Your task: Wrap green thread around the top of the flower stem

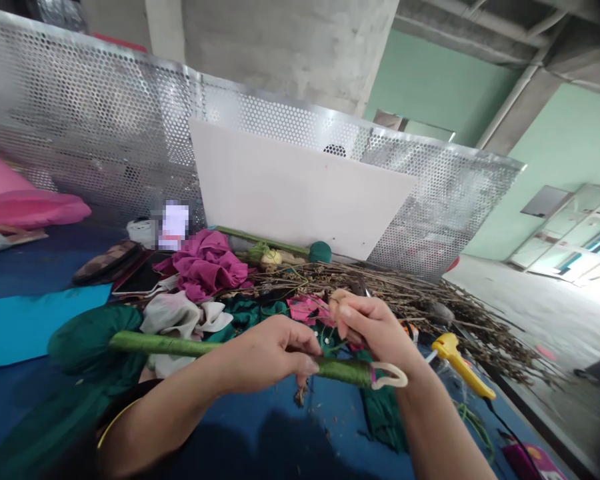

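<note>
Stick (340,371), wrapped in green, lies crosswise in front of the person, held in left hand (275,353) and jutting out both sides of it. Left hand grips from above, thumb on near side. White loop (405,379) and thin purple band (373,375) sit at the end right of that hand, beside the right wrist. Right hand (363,320) is raised just beyond the stick, fingertips pinched, apparently on green thread (333,348) trailing near left fingertips.

Progress: green covers every visible stretch, loop is on, so wrapping looks mostly done. Thread is loose; securing it seems left. Part under left hand can't be judged.

Around: pink scrap (307,309) just beyond both hands; dark green cloth (383,413) nearer than right hand; white cloth (173,313) beyond left forearm; magenta cloth (213,263) farther out, left of left hand. Dry stems (410,287) beyond right hand, yellow glue gun (457,367) right of it. White panel (300,193) stands farthest beyond both.
</note>
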`<control>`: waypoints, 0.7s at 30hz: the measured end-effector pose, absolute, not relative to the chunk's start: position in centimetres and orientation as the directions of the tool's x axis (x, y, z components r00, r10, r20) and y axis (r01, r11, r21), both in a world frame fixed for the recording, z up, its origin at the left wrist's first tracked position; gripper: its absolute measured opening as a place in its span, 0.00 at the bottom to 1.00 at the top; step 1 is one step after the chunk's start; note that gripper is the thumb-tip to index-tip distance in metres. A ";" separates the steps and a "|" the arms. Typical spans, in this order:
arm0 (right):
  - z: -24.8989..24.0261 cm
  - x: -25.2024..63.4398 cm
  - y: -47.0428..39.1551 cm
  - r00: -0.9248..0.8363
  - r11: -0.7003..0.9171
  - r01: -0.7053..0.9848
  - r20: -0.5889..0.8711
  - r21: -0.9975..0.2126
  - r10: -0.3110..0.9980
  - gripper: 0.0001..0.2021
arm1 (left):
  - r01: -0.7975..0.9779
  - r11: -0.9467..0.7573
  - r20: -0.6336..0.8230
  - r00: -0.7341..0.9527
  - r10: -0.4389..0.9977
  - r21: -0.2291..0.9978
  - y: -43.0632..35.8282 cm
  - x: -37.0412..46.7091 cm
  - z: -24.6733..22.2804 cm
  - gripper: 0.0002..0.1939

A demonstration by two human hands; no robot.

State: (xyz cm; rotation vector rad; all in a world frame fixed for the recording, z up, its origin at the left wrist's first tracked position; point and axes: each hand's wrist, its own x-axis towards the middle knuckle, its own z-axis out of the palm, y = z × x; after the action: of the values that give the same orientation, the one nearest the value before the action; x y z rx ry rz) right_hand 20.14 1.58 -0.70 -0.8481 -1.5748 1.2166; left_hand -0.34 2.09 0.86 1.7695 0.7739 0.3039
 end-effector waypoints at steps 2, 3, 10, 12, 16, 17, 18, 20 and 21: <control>0.8 20.9 0.3 -0.294 0.395 0.204 0.329 -0.896 0.897 0.18 | 0.346 -0.249 -0.083 0.715 0.694 0.905 2.0 -0.4 0.9 0.04; 1.5 21.2 -0.4 -0.264 0.449 0.307 0.379 -0.839 0.887 0.18 | 0.371 -0.295 -0.043 0.683 0.730 0.880 2.0 -0.4 0.9 0.04; 3.1 20.3 -4.1 -0.198 0.619 0.571 0.641 -0.540 0.741 0.13 | 0.536 -0.445 0.154 0.501 0.852 0.717 2.0 -0.4 0.9 0.08; 2.5 19.5 -4.1 -0.227 0.645 0.470 0.623 -0.603 0.748 0.14 | 0.527 -0.454 0.180 0.490 0.853 0.719 2.1 -0.7 1.2 0.09; 0.0 17.4 -3.3 -0.236 0.507 -0.041 0.501 -0.861 0.832 0.21 | 0.510 -0.466 0.220 0.469 0.855 0.723 2.1 -1.2 1.7 0.10; -0.7 16.8 -3.1 -0.199 0.463 -0.164 0.488 -0.871 0.850 0.21 | 0.519 -0.458 0.211 0.465 0.860 0.721 2.0 -1.3 1.8 0.10; -1.4 16.3 -3.1 -0.112 0.456 -0.252 0.494 -0.854 0.862 0.21 | 0.532 -0.446 0.198 0.459 0.866 0.720 1.9 -1.3 2.0 0.10; -2.8 15.4 -3.2 0.044 0.483 -0.323 0.497 -0.814 0.867 0.21 | 0.542 -0.420 0.177 0.443 0.879 0.728 1.7 -1.4 2.3 0.10; -3.4 15.2 -3.5 0.094 0.492 -0.324 0.490 -0.808 0.867 0.20 | 0.534 -0.407 0.173 0.434 0.884 0.741 1.6 -1.4 2.4 0.11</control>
State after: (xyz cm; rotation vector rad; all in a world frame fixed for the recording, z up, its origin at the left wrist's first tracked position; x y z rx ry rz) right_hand 15.16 -3.47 -3.44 -0.5864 -1.1560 0.9621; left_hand -1.42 1.63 2.44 2.0864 1.1883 0.7531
